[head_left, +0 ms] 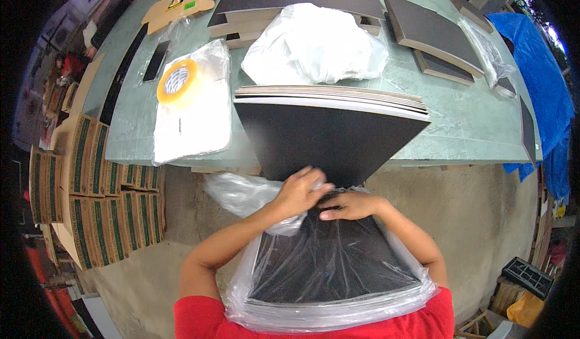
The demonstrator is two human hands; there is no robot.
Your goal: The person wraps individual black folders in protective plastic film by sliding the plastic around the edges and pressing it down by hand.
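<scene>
A stack of thin black boards (329, 136) rests with its far end on the green table (471, 127) and its near end against my body. A clear plastic bag (326, 266) covers the near part of the stack. My left hand (299, 191) grips the bunched bag mouth at the stack's left side. Fingers flat, my right hand (350, 206) presses on the bag over the top board, touching my left hand.
On the table lie a roll of yellow tape (176, 80) on flat clear bags (193, 115), a crumpled white plastic heap (314, 43), more dark boards (432, 34) and a flat carton (181, 3). Stacked cartons (96, 182) stand at left. A blue tarp (544, 79) hangs at right.
</scene>
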